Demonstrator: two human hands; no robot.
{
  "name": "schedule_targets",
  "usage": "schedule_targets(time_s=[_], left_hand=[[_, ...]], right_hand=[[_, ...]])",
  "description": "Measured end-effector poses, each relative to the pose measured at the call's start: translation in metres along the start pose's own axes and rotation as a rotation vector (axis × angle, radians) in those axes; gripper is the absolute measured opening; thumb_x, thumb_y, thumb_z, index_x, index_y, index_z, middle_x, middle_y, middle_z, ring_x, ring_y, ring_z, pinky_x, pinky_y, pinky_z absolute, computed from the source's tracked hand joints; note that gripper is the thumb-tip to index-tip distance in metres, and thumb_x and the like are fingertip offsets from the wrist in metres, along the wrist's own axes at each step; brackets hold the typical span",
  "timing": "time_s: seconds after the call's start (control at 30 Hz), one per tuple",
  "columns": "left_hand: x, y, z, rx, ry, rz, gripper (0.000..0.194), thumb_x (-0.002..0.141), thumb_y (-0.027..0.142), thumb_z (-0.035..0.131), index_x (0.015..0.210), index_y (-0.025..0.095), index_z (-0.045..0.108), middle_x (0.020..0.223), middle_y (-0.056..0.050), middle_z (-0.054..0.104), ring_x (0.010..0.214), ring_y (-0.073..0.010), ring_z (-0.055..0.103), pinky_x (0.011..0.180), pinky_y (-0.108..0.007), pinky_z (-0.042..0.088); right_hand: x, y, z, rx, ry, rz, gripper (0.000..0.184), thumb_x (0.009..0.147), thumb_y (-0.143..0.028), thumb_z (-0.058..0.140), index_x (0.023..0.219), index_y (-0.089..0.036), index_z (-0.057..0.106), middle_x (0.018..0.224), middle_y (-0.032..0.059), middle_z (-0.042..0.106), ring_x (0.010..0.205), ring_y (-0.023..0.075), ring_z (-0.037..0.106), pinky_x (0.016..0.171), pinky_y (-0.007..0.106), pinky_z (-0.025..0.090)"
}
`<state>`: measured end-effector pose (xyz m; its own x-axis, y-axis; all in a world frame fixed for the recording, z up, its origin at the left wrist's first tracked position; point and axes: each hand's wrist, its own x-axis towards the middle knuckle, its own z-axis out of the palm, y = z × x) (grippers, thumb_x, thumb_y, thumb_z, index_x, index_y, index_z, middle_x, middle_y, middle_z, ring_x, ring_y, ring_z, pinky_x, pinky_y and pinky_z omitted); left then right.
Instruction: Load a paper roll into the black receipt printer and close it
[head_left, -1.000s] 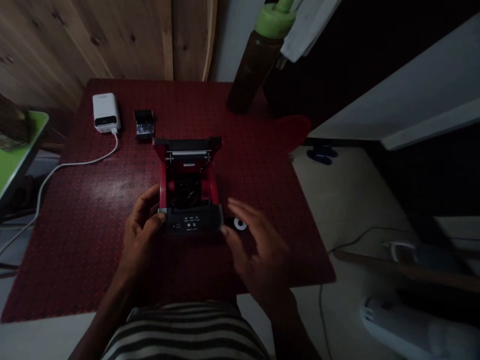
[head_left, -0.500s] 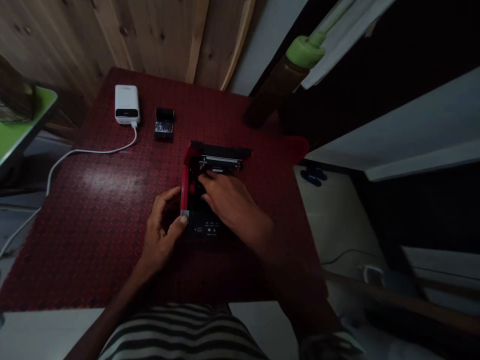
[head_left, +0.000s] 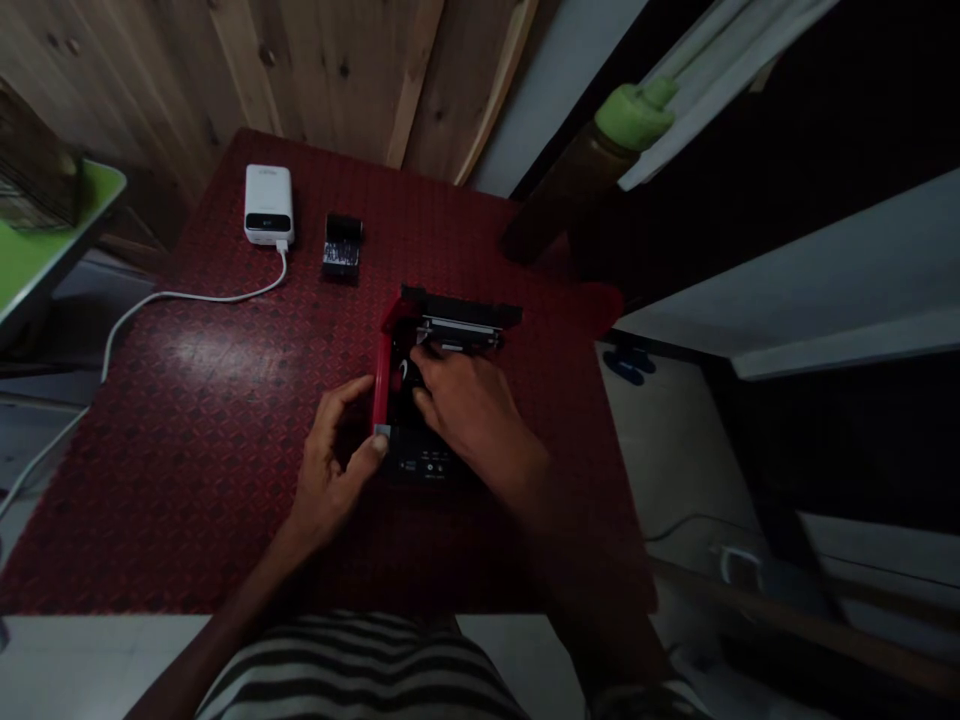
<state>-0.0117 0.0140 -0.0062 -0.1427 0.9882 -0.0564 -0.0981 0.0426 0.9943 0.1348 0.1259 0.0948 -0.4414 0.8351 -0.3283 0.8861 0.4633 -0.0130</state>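
Note:
A small red and black printer (head_left: 381,385) lies on the table with its lid raised at the back. My left hand (head_left: 330,470) grips its left side, thumb on the grey front corner and fingers against the red side wall. Inside the open body is my right hand (head_left: 472,400), its fingers bent and closed near the left part of the inner compartment. Whatever those fingertips hold is hidden by the hand and by dark shadow. A pale curved mark shows beside them. Buttons with white print line the front panel (head_left: 431,465).
A white power bank (head_left: 268,200) with a plugged-in white cable (head_left: 214,298) is at the back left of the red patterned table (head_left: 210,440). Beside it sits a black roll with shiny film (head_left: 342,248). A brown bottle with a green cap (head_left: 630,118) stands at the back right.
The whole view has shifted slightly, so the table things appear a little farther right. My right fingers have moved slightly in the printer, uncovering the pale curved mark. My left hand keeps its grip.

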Motion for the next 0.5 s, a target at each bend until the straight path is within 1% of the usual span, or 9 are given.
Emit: schedule_targets(time_s=[0.07, 0.17, 0.2, 0.27, 0.37, 0.43, 0.5], left_hand=[[0.000, 0.000, 0.000, 0.000, 0.001, 0.006, 0.061, 0.101, 0.053, 0.073, 0.154, 0.026, 0.062, 0.154, -0.015, 0.066, 0.146, -0.0374, 0.064, 0.119, -0.055, 0.052], [0.001, 0.001, 0.000, 0.014, 0.009, 0.008, 0.060, 0.101, 0.052, 0.073, 0.154, 0.026, 0.062, 0.154, -0.015, 0.067, 0.144, -0.0369, 0.065, 0.119, -0.054, 0.052], [0.001, 0.002, 0.000, 0.020, 0.009, 0.007, 0.060, 0.101, 0.052, 0.072, 0.154, 0.026, 0.062, 0.154, -0.014, 0.067, 0.142, -0.0365, 0.066, 0.118, -0.054, 0.053], [0.001, 0.003, 0.000, 0.027, 0.007, 0.010, 0.059, 0.102, 0.051, 0.072, 0.154, 0.025, 0.062, 0.153, -0.014, 0.068, 0.140, -0.0355, 0.067, 0.117, -0.053, 0.053], [0.001, 0.005, 0.000, 0.029, -0.001, 0.014, 0.059, 0.103, 0.050, 0.071, 0.154, 0.024, 0.061, 0.154, -0.014, 0.068, 0.140, -0.0353, 0.068, 0.116, -0.052, 0.054], [0.001, 0.005, -0.001, 0.028, 0.000, 0.017, 0.059, 0.103, 0.050, 0.071, 0.154, 0.023, 0.061, 0.155, -0.014, 0.068, 0.141, -0.0355, 0.067, 0.117, -0.052, 0.054], [0.001, 0.005, -0.001, 0.028, 0.005, 0.022, 0.059, 0.103, 0.050, 0.071, 0.155, 0.025, 0.061, 0.157, -0.013, 0.067, 0.140, -0.0347, 0.068, 0.115, -0.051, 0.056]], right_hand=[[-0.005, 0.000, 0.000, 0.034, 0.053, 0.010, 0.038, 0.107, -0.017, 0.059, 0.144, -0.019, 0.070, 0.131, 0.0182, 0.081, 0.111, 0.0331, 0.081, 0.092, 0.042, 0.062], [-0.018, 0.000, 0.002, 0.086, 0.138, -0.003, 0.026, 0.103, -0.016, 0.066, 0.126, -0.020, 0.077, 0.118, 0.0157, 0.083, 0.108, 0.0325, 0.080, 0.090, 0.040, 0.061], [-0.025, 0.002, 0.003, 0.115, 0.182, -0.010, 0.022, 0.101, -0.015, 0.069, 0.120, -0.019, 0.078, 0.114, 0.0148, 0.084, 0.107, 0.0321, 0.080, 0.090, 0.040, 0.061], [-0.041, 0.009, 0.005, 0.218, 0.321, -0.038, 0.016, 0.098, -0.014, 0.072, 0.110, -0.020, 0.079, 0.108, 0.0117, 0.084, 0.102, 0.0300, 0.079, 0.088, 0.040, 0.061], [-0.067, 0.031, 0.006, 0.491, 0.541, -0.120, 0.017, 0.096, -0.017, 0.076, 0.110, -0.024, 0.078, 0.107, 0.0053, 0.085, 0.097, 0.0253, 0.079, 0.088, 0.039, 0.062], [-0.078, 0.054, 0.008, 0.704, 0.592, -0.128, 0.023, 0.092, -0.021, 0.082, 0.114, -0.027, 0.078, 0.107, 0.0010, 0.084, 0.094, 0.0225, 0.079, 0.087, 0.037, 0.062], [-0.080, 0.079, 0.015, 0.891, 0.611, -0.044, 0.025, 0.088, -0.026, 0.086, 0.112, -0.030, 0.079, 0.102, -0.0012, 0.083, 0.090, 0.0215, 0.077, 0.083, 0.036, 0.062]])
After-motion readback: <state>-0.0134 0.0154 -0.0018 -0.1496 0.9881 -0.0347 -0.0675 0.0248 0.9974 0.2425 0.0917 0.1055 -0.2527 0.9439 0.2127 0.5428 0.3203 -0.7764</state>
